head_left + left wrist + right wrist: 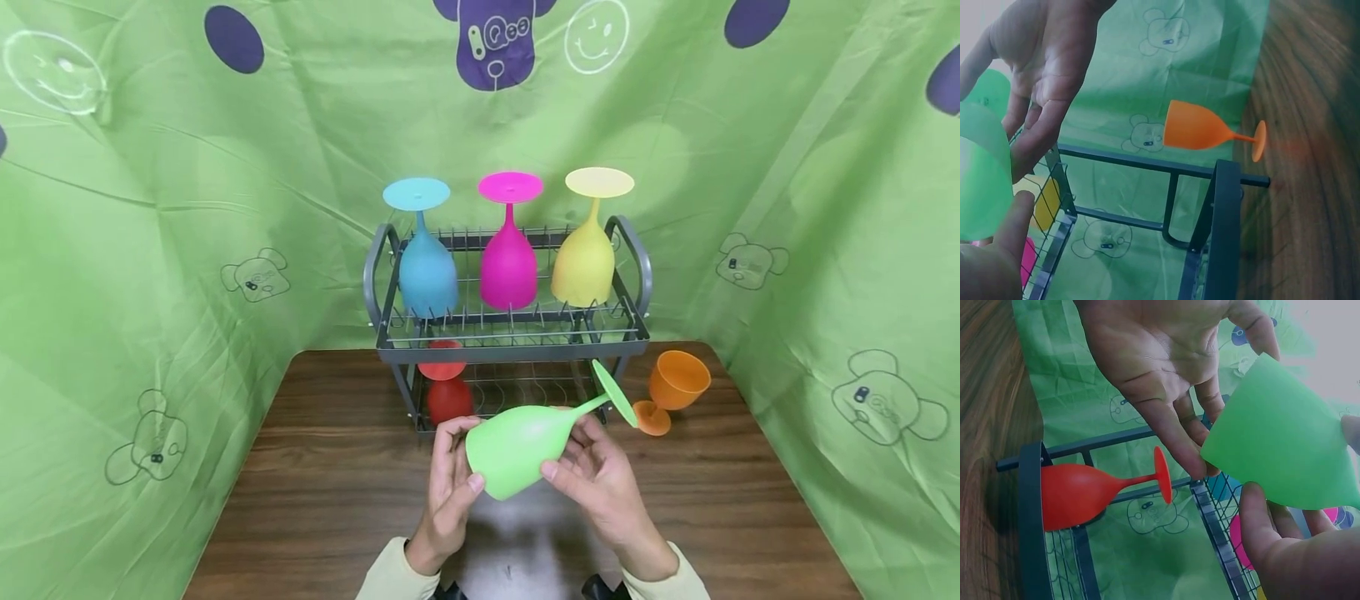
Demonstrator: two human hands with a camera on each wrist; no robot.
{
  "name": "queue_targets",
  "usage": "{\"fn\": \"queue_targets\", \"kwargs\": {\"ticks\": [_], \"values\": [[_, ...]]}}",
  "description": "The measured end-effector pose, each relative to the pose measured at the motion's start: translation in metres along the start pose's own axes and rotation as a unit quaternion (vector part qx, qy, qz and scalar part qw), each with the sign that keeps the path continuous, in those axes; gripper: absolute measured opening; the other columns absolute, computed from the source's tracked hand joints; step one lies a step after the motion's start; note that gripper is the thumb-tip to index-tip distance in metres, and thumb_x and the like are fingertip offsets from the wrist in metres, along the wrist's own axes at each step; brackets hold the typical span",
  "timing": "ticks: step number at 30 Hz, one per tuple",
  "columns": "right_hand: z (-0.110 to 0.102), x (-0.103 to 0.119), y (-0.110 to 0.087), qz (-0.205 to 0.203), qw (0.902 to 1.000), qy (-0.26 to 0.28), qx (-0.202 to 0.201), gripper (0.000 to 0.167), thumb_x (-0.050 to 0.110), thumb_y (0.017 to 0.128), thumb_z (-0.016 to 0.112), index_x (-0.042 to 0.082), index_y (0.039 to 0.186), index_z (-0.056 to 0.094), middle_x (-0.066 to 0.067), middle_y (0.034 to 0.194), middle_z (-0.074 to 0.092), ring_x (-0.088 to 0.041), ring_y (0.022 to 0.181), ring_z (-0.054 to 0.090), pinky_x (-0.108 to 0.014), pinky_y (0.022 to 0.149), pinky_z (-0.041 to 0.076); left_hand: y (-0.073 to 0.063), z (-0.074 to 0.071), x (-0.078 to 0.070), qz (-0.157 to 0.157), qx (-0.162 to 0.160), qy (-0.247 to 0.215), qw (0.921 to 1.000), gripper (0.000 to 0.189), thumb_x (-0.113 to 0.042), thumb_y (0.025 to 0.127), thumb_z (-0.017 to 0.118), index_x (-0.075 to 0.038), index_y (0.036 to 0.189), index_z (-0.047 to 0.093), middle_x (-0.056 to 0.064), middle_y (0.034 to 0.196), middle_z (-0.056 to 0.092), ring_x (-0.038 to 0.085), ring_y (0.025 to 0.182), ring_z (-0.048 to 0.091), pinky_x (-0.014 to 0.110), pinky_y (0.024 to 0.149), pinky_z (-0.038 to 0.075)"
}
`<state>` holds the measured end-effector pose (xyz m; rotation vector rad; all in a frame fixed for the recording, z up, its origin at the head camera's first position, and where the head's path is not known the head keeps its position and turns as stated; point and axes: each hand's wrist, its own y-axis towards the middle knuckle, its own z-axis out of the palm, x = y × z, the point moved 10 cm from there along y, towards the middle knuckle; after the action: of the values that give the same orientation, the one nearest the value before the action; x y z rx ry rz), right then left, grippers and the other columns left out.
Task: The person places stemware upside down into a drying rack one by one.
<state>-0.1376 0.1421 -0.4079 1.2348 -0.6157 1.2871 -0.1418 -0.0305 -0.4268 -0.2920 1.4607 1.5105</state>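
Note:
A light green plastic wine glass (521, 450) is held between both hands above the table's front, tilted with its rim toward the lower left and its foot toward the upper right. My left hand (448, 492) grips the bowl near the rim, thumb at the front edge and fingers behind. With thumb and fingers, my right hand (603, 487) holds the bowl's other end, close to the stem. Behind it, a two-tier dish rack (513, 353) carries upside-down blue (427, 279), magenta (508, 271) and yellow (583, 267) glasses on top.
A red glass (450, 402) stands upside down at the left of the rack's lower tier. Right of the rack, an orange glass (678, 381) stands upright on the wooden table (315, 500). Green printed cloth (330, 150) encloses the back and sides.

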Motion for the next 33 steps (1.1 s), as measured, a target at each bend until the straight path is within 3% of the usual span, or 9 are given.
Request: {"fn": "queue_targets", "kwargs": {"ticks": [9, 20, 29, 33], "values": [[-0.008, -0.001, -0.001, 0.012, 0.9994, -0.021, -0.024, 0.057, -0.015, 0.088, 0.069, 0.003, 0.140, 0.053, -0.004, 0.128, 0.064, -0.016, 0.113, 0.068, -0.029, 0.096, 0.062, 0.000, -0.004, 0.003, 0.002, 0.003, 0.000, 1.0000, 0.057, -0.001, 0.092, 0.044, 0.018, 0.144, 0.029, 0.020, 0.142, 0.052, 0.026, 0.128, 0.060, 0.033, 0.106, 0.056], [-0.015, 0.011, 0.001, -0.006, 0.9973, -0.070, -0.019, 0.058, -0.016, 0.088, 0.070, -0.003, 0.141, 0.052, -0.006, 0.130, 0.065, -0.017, 0.114, 0.069, -0.032, 0.098, 0.062, 0.008, -0.021, -0.008, 0.037, -0.020, 0.008, 0.9991, 0.051, 0.005, 0.092, 0.039, 0.027, 0.137, 0.027, 0.018, 0.144, 0.049, 0.030, 0.134, 0.056, 0.037, 0.104, 0.059], [-0.018, 0.014, 0.005, -0.017, 0.9952, -0.094, -0.020, 0.060, -0.018, 0.086, 0.072, -0.009, 0.141, 0.052, -0.006, 0.131, 0.066, -0.018, 0.114, 0.069, -0.032, 0.100, 0.061, 0.007, -0.040, -0.008, 0.020, -0.056, 0.052, 0.9969, 0.047, 0.007, 0.094, 0.043, 0.024, 0.137, 0.033, 0.029, 0.137, 0.049, 0.032, 0.129, 0.059, 0.043, 0.102, 0.061], [-0.021, 0.013, 0.008, -0.020, 0.9939, -0.106, -0.021, 0.061, -0.019, 0.084, 0.074, -0.010, 0.141, 0.053, -0.002, 0.132, 0.068, -0.016, 0.116, 0.069, -0.033, 0.099, 0.062, 0.007, -0.050, -0.008, 0.014, -0.071, 0.077, 0.9944, 0.047, 0.009, 0.093, 0.045, 0.022, 0.138, 0.036, 0.022, 0.137, 0.052, 0.030, 0.127, 0.060, 0.045, 0.101, 0.061]]}}
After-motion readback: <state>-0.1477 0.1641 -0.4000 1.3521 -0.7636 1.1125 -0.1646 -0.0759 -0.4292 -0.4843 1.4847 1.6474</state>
